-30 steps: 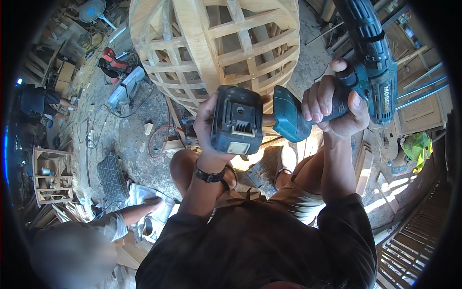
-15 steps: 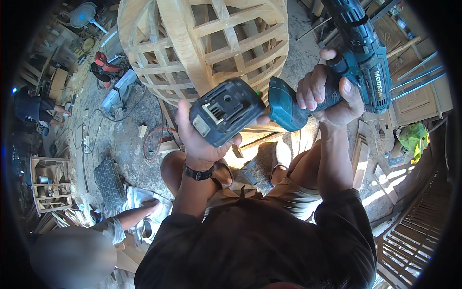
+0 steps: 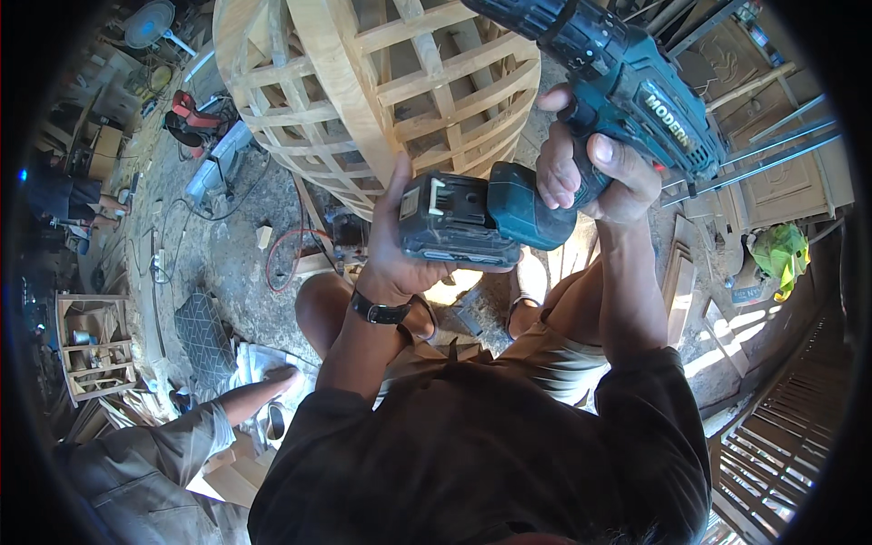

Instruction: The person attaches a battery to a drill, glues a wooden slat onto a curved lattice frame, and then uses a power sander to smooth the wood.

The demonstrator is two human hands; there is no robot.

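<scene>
My right hand (image 3: 604,173) is wrapped round the handle of a teal and black cordless drill (image 3: 627,91), whose chuck points up and to the left. In my left hand (image 3: 391,250) lies a black battery pack (image 3: 450,220), gripped from below and along its left side. The pack's right end meets the foot of the drill's handle; how far the two are joined is hidden. Just beyond my hands stands a large rounded wooden lattice frame (image 3: 359,95).
A red and black power tool (image 3: 195,118) lies on the floor at left, near a grey metal piece (image 3: 218,162). Another person's arm (image 3: 250,400) reaches in at lower left. At right are a carved wooden panel (image 3: 786,186) and a green-yellow bag (image 3: 779,259). An orange hose (image 3: 272,259) curls on the floor.
The battery pack has turned and moved right, from apart to against the drill's foot. The drill has tilted, its chuck swinging left. The other person at lower left has shifted.
</scene>
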